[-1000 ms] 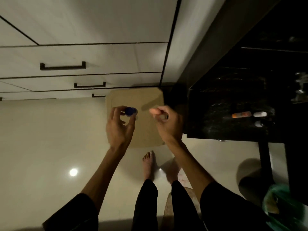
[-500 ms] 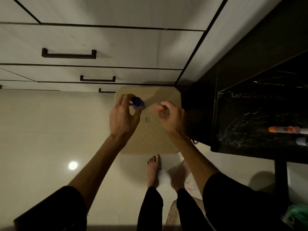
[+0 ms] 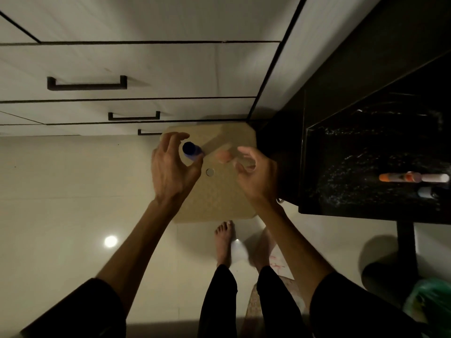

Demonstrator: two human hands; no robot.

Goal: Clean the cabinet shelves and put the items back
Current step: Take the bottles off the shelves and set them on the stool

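Now L hand [image 3: 174,170] pinches small blue-capped bottle [image 3: 192,150]; R hand [image 3: 256,175] fingers curl round blurred orange-tipped item [image 3: 223,155] over tan stool [image 3: 219,201] centre. Probably put-back step; next needs reach to shelf.

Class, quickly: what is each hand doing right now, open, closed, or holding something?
Left hand: closed around a small blue-capped item.
Right hand: pinches something small and blurred, unidentifiable.

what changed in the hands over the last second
The left hand keeps its pinch on the small blue-capped item. The right hand had its fingers closed on a small pinkish item; now they are spread, and the blurred item sits just beyond the fingertips, contact unclear. The tan square stool and the orange-and-white tube on the dark counter lie unchanged.
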